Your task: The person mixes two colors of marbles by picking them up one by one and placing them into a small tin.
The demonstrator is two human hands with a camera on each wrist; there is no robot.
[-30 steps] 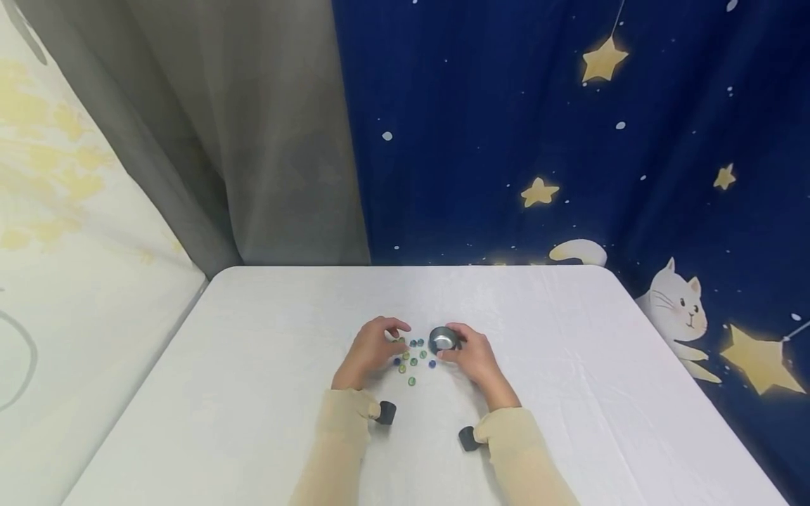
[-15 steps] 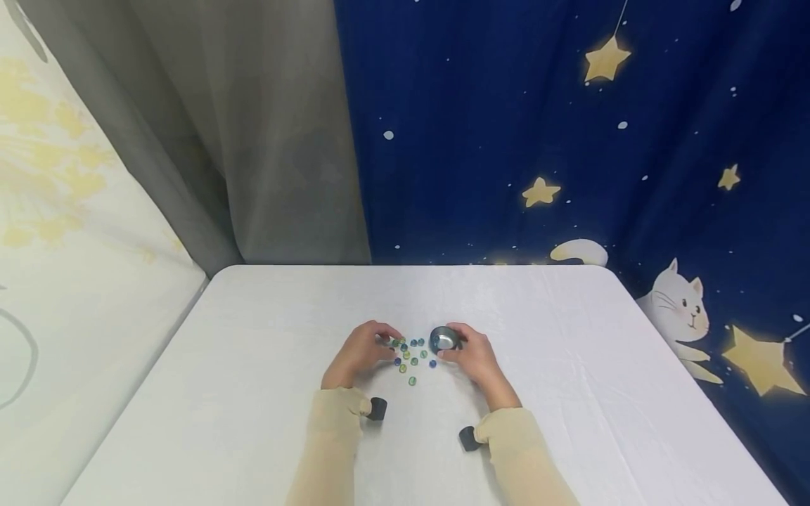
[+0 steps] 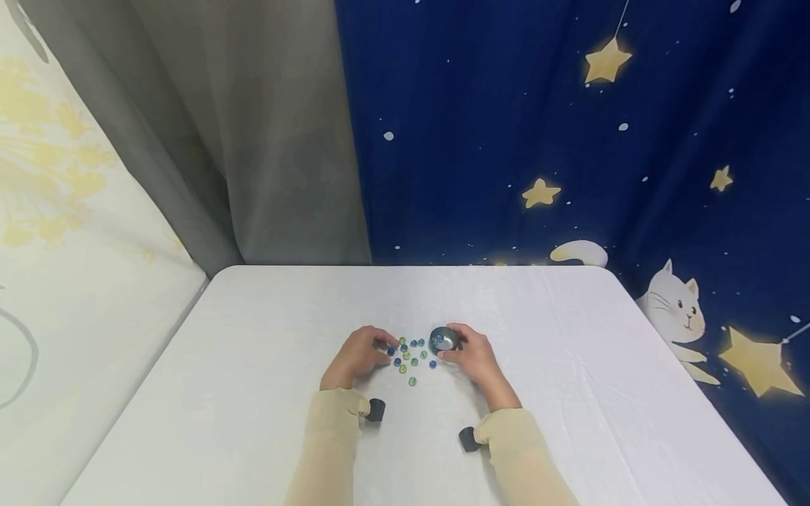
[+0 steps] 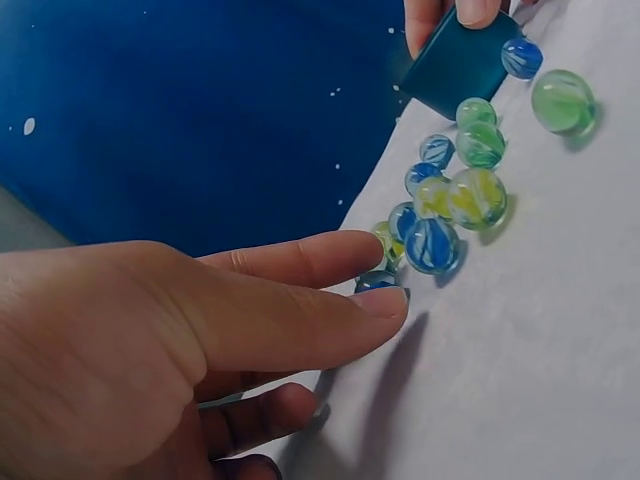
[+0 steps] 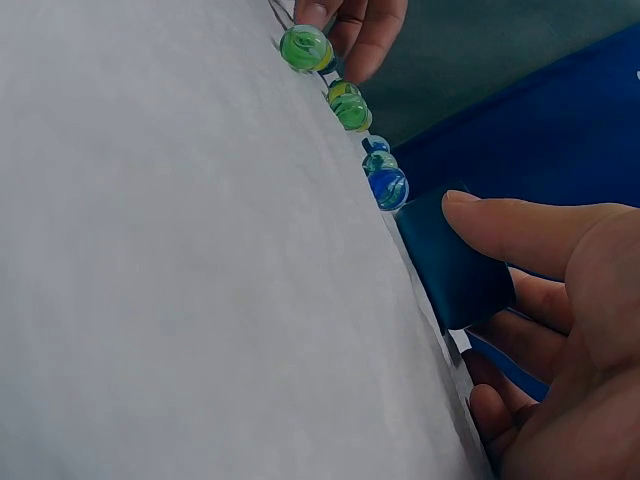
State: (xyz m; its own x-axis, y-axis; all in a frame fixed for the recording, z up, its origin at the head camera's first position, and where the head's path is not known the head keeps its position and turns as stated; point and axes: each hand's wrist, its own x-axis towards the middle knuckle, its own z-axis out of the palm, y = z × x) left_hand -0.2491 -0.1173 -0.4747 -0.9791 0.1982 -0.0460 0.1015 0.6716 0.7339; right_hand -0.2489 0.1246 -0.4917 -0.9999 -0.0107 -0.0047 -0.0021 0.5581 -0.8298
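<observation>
- The teal cup (image 5: 450,270) is being gripped by the right hand (image 3: 471,355), its wall being pinned between the thumb and the curled fingers.
- Inside the cup, a blue-green marble (image 3: 439,339) is being shown, small and hard to make out, against the bright metal.
- To the left of the cup, the left hand (image 3: 358,353) is being held with thumb and forefinger parted about a blue marble (image 4: 377,283); whether that marble is being touched cannot be told.
- Between the cup and the left hand, loose marbles (image 4: 478,198) in green, blue and yellow are being borne by the white table (image 3: 272,337).
- Just in front of the cup, a dark blue marble (image 3: 433,364) is being kept apart from the cluster.
- Beyond the cup, the table's far edge is being backed by a blue curtain (image 3: 455,140) with stars.
</observation>
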